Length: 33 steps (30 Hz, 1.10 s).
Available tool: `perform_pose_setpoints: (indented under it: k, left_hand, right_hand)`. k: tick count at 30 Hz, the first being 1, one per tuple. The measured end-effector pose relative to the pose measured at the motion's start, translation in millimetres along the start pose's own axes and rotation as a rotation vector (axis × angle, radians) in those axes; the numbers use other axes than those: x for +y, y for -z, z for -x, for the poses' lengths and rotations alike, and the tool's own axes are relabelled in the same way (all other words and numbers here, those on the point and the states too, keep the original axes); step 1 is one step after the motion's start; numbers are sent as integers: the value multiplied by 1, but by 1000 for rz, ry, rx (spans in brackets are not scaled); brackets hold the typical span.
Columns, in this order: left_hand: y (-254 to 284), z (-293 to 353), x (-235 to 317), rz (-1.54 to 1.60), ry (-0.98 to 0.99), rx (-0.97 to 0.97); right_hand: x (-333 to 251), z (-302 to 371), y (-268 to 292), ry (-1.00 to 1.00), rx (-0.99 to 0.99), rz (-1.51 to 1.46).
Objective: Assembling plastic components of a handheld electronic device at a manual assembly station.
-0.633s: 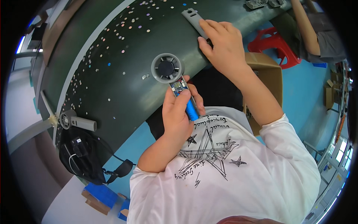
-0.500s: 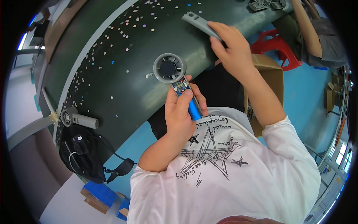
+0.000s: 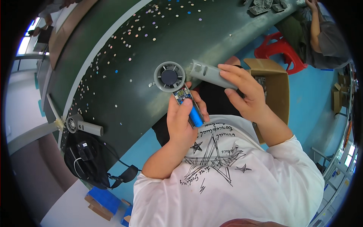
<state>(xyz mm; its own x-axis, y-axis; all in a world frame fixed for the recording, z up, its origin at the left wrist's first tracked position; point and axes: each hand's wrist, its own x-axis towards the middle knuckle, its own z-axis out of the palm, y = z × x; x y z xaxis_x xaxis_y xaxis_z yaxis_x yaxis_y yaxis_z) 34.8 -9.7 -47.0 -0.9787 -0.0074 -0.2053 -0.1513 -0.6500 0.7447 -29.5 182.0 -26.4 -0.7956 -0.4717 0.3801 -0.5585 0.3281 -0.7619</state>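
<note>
1. The left hand (image 3: 181, 121) is wrapped around the bare handle of a small grey fan (image 3: 169, 76), fingers curled shut on it and the thumb laid along the front.
2. In that handle a blue cylindrical battery (image 3: 195, 116) shows beside the thumb, with a small circuit board (image 3: 182, 94) just above it, below the round fan head.
3. The fan is held upright in front of the chest, over the near edge of the dark green table (image 3: 124, 64).
4. The right hand (image 3: 245, 94) pinches a grey handle shell (image 3: 211, 75) between thumb and fingers, its free end just beside the fan head.
5. Small pale discs (image 3: 143, 30) lie scattered over the table top.
6. A second, fully cased grey fan (image 3: 82, 125) lies at the table's near left edge, well apart from both hands.
7. A black bag (image 3: 87, 162) sits below that fan.
8. An open cardboard box (image 3: 274, 81) stands behind the right hand, with a red stool (image 3: 278, 47) beyond it.
</note>
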Motion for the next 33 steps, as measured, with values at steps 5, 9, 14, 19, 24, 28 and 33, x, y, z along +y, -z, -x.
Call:
perform_pose_setpoints:
  k: [5,9,14,19,24,28,33]
  left_hand:
    - [-3,1,3,193,-39,12]
    - [-1,-1,0,135,-68,7]
    - [2,-3,-2,79,-122,-41]
    - [0,0,0,65,-120,-27]
    - [-2,-1,-1,81,-121,-41]
    - [-10,1,4,106,-93,26]
    - [-15,1,0,167,-126,135]
  right_hand:
    - [-11,3,4,3,-19,-54]
    - [-23,6,3,31,-71,-73]
    - [-26,2,-3,67,-103,26]
    - [-26,1,-6,93,-112,78]
    - [-25,2,-7,135,-106,98]
    - [-27,4,-10,165,-90,106]
    - [-32,6,-17,178,-87,145]
